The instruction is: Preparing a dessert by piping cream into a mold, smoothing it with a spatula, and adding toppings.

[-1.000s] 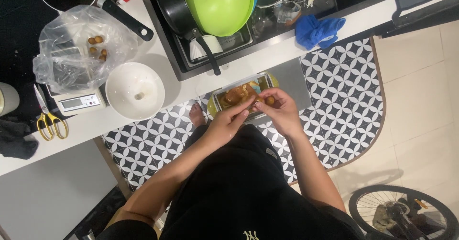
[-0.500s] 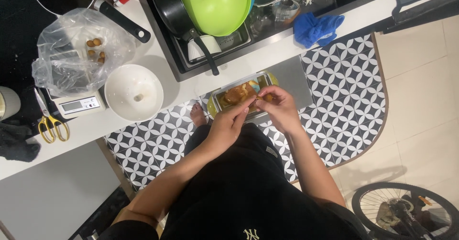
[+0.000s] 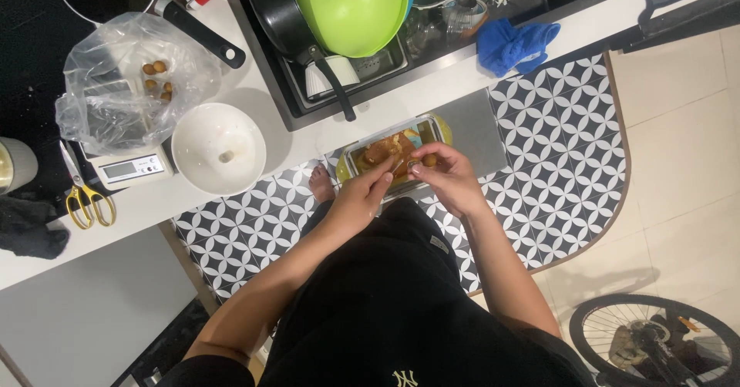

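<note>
The person is standing at the edge of a white counter (image 3: 254, 202), both hands working over a clear rectangular container (image 3: 393, 154) that is hanging off the counter's front edge, just below the sink (image 3: 339, 71). The container is holding brownish-orange pieces that are too small to make out further. The right hand (image 3: 451, 183) is pinching a small round brown-yellow fruit (image 3: 428, 159) between its fingertips, right above the near rim of the container. The left hand (image 3: 358, 202) is reaching in from the container's left corner, its fingers curled and its fingertips meeting those of the right hand at a thin pale scrap — whether it is truly gripping that scrap I cannot tell.

Left of the container a white bowl (image 3: 219, 148) is sitting on the counter with one small dark bit in its bottom. Further left of the container a clear plastic bag (image 3: 123, 79) with more of the round fruits is lying over a small kitchen scale (image 3: 127, 169), and yellow-handled scissors (image 3: 85, 198) are lying beyond that. Behind the container, in the sink, a lime-green bowl (image 3: 351, 5) is leaning on a black pan (image 3: 281, 17) — a blue cloth (image 3: 512, 44) is lying to the container's upper right. A patterned black-and-white mat (image 3: 555, 140) is covering the floor under the container.
</note>
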